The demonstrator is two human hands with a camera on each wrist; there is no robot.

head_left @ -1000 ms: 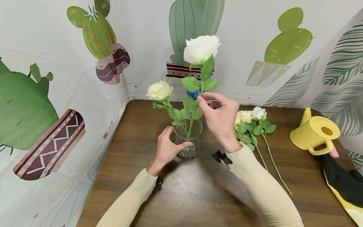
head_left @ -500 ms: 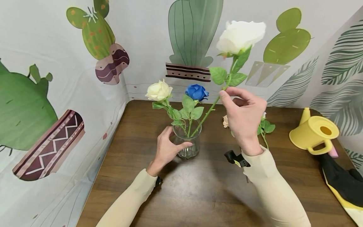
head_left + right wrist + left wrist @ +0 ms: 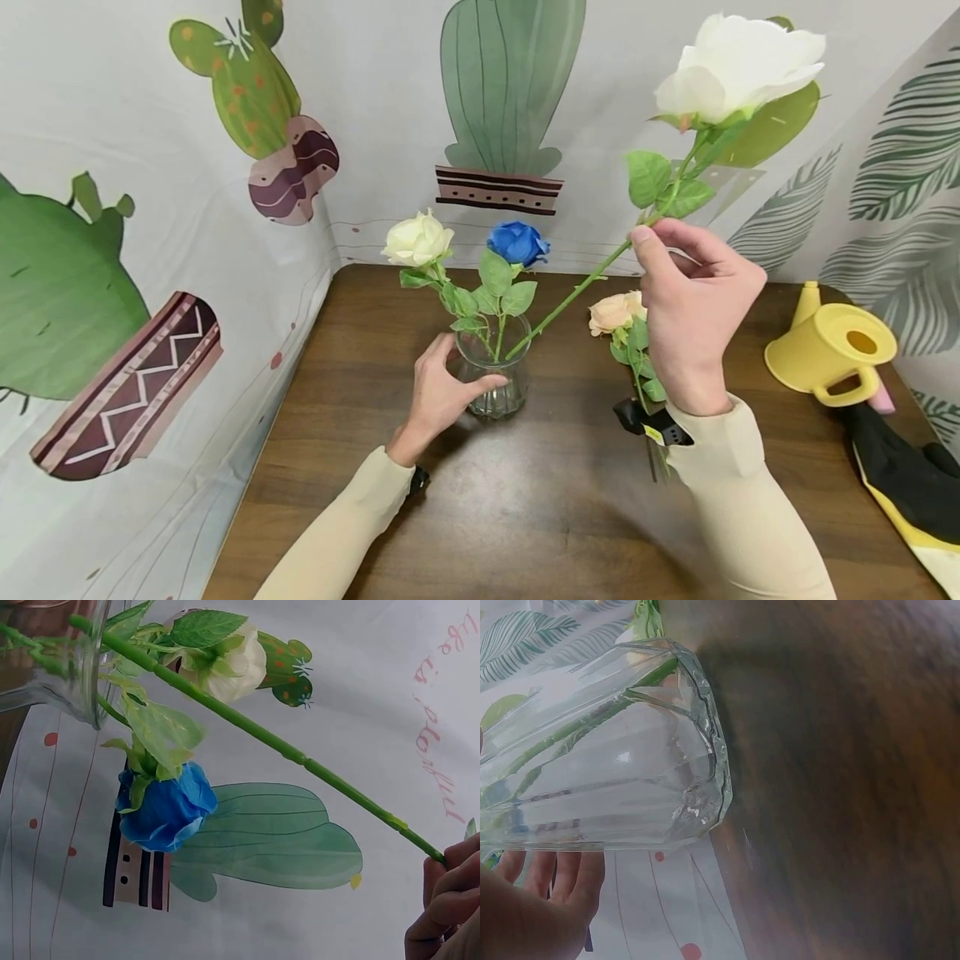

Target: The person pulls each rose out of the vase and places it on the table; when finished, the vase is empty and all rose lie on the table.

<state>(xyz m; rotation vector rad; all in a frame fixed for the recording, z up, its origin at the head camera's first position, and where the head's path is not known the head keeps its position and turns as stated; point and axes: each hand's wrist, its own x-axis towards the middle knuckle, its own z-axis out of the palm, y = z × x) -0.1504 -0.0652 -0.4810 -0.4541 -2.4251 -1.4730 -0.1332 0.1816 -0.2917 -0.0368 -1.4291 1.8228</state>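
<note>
My left hand (image 3: 438,387) curls round the side of a clear ribbed glass vase (image 3: 498,400), which stands upright on the wooden table. A cream rose (image 3: 417,239) and a blue rose (image 3: 517,242) stand in the vase; the right wrist view shows the blue rose (image 3: 165,806) close up. With thumb and fingertips, my right hand (image 3: 697,308) pinches the green stem of a large white rose (image 3: 738,71) below its leaves. That stem (image 3: 247,727) leans far to the right, its lower end inside the vase mouth. In the left wrist view, stems show through the glass (image 3: 592,772).
A peach rose (image 3: 613,313) lies on the table (image 3: 510,517), partly hidden behind the right hand and wrist. A yellow watering can (image 3: 813,354) stands at the right, beside a black and yellow item (image 3: 907,475). A cactus-print cloth (image 3: 382,108) hangs behind.
My right hand has moved right, tilting the white rose's stem outward and uncovering the blue rose. The left hand has stayed on the vase.
</note>
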